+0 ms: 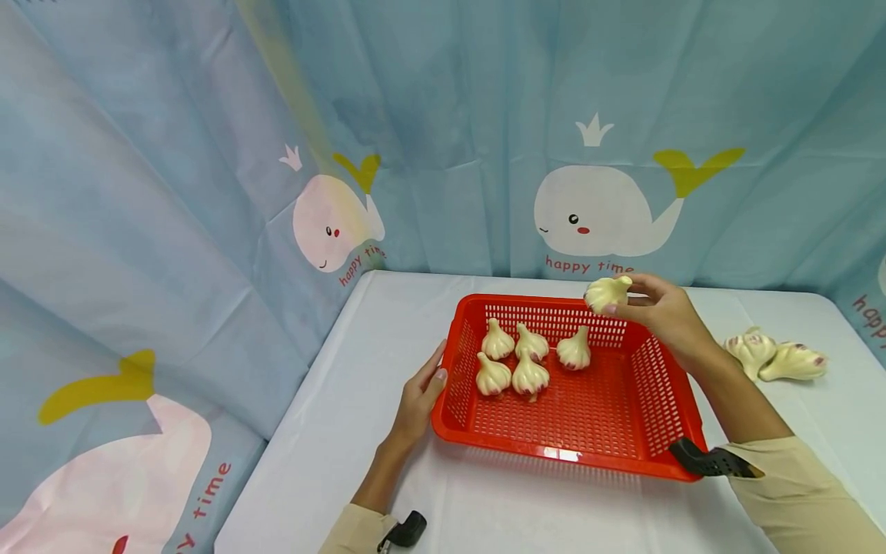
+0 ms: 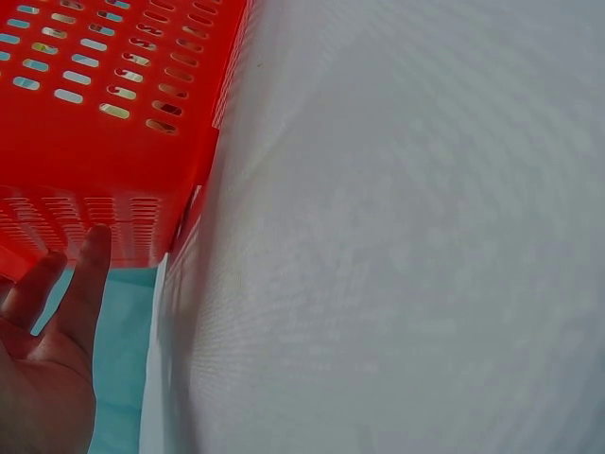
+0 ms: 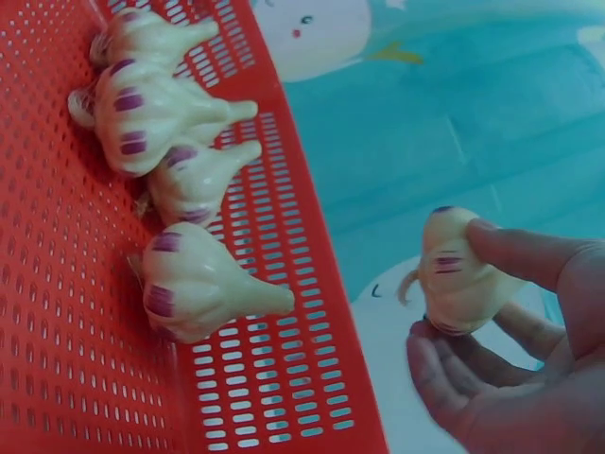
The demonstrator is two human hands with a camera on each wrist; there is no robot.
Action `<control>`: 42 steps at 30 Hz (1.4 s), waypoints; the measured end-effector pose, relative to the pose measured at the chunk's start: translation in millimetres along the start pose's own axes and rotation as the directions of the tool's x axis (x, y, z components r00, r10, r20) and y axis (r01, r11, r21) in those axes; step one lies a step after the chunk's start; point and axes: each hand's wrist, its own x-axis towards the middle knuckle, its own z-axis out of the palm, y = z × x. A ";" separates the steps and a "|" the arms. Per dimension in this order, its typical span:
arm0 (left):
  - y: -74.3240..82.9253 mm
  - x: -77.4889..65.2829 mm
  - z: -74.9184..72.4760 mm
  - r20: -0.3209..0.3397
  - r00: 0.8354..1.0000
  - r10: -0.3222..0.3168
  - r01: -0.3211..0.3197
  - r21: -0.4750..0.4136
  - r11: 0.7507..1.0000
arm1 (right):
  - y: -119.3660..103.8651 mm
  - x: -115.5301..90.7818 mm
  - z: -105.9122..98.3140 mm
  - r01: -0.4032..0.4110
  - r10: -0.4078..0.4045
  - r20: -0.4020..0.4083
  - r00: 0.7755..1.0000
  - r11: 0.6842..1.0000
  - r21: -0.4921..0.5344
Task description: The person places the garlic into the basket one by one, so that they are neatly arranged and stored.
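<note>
Within the pinching right hand (image 1: pixel 661 314), a cream, purple-marked garlic bulb (image 1: pixel 605 295) pointed its stem palmward; between both hands lay a red perforated plastic basket (image 1: pixel 588 419), touched by the straight-fingered left hand (image 1: pixel 418 396).

Basket (image 1: pixel 595 408) on table (image 1: pixel 332 431). In basket — five garlic bulbs (image 1: pixel 494 375): four clustered toward its left end, fifth just right of them. Left hand (image 1: pixel 415 404) against basket's left side. Right hand (image 1: pixel 667 317) with held bulb (image 1: pixel 606 295) at basket's back rim, right of middle. Two loose bulbs (image 1: pixel 792 362) side by side on table, right of basket. Curtain (image 1: pixel 450 215) behind basket — also off to its left.
</note>
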 end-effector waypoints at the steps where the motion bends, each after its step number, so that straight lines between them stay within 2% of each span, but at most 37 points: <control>1: 0.3 0.2 0.1 0.000 1.000 0.002 -0.002 0.001 1.000 | 0.3 1.0 0.3 -0.009 0.009 0.007 1.000 1.000 -0.013; 6: 1.9 0.5 0.0 0.000 1.000 0.008 -0.008 0.001 1.000 | 1.7 4.7 1.0 -0.044 0.047 0.053 0.997 0.998 -0.055; 17: -0.4 -0.7 0.4 0.007 1.000 -0.015 0.016 -0.017 1.000 | 4.6 13.3 8.0 -0.093 0.101 0.154 0.983 0.994 -0.058; 27: -0.8 0.5 0.5 0.001 1.000 -0.007 0.007 -0.013 1.000 | 8.2 14.9 11.9 -0.047 0.073 0.245 0.967 0.993 -0.109; 33: -0.7 0.1 0.4 -0.001 1.000 -0.015 0.015 -0.011 1.000 | 7.2 14.6 14.2 -0.049 0.096 0.291 0.952 0.985 -0.164; 42: -2.1 -0.3 0.4 -0.008 1.000 -0.013 0.013 0.003 1.000 | 7.6 12.2 14.8 -0.063 0.122 0.372 0.920 0.984 -0.167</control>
